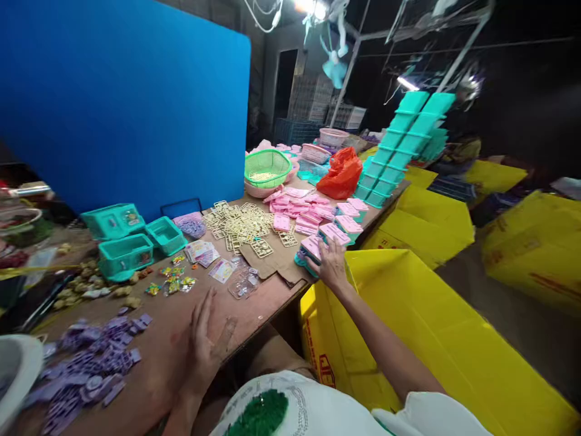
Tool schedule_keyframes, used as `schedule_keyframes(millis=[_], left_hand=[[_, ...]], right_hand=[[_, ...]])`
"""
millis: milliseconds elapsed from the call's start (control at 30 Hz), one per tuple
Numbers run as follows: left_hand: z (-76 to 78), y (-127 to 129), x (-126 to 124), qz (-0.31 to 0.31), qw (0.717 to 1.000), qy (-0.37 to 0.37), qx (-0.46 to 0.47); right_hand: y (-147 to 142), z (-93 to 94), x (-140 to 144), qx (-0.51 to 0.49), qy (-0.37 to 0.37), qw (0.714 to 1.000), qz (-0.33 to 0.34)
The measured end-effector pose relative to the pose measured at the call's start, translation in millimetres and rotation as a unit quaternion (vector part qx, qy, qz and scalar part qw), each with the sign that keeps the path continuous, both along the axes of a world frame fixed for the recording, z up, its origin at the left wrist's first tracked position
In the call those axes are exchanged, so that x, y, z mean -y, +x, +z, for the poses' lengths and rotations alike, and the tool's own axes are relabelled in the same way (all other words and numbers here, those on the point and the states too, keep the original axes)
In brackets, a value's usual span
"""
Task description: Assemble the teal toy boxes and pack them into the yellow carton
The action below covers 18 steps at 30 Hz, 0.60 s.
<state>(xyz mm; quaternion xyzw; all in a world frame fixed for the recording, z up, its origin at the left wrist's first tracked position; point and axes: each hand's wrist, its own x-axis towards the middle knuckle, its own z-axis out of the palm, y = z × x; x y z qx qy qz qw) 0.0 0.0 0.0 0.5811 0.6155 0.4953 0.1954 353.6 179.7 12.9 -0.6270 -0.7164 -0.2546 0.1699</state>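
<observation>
My right hand reaches to the table's right edge. Its thumb and fingers are on the nearest teal box with a pink piece on top. More such boxes stand behind it in short rows. To their left lies a heap of flat pink pieces. My left hand is over the near table surface, thumb and fingers apart, holding nothing. Ahead of it lie a clear plastic piece, printed cards and small bags with colourful pieces.
Cream-coloured part frames lie mid-table on cardboard. Purple parts cover the near left, below teal containers. A blue panel rises behind. Tall teal stacks and a red bag stand back right; an open yellow carton adjoins the edge.
</observation>
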Motion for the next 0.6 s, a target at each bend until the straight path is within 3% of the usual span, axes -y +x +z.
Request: schedule_keyframes(millis=[200,300,400,500,567,600], left_hand=[[-30.6,-46,36,0.125,0.981,0.064,-0.131],[-35.6,-45,45,0.174,0.962,0.093,-0.186],[-33.2,-38,44,0.203,0.951,0.099,-0.209],[-32.2,-35,41,0.214,0.941,0.103,-0.241],[-35.3,-37,41,0.229,0.931,0.112,-0.262],[-37.7,-38,41,0.235,0.926,0.118,-0.272]], right_hand=[[-6,10.3,-31,-0.036,0.014,0.999,0.009],[-46,29.0,-47,-0.068,0.070,0.990,0.105],[-131,52.0,-62,-0.104,0.082,0.944,0.304],[-249,72.5,-82,-0.133,0.015,0.863,0.487],[-332,84.6,-100,-0.132,-0.065,0.823,0.548],[-371,90.4,-109,-0.113,-0.110,0.821,0.549]])
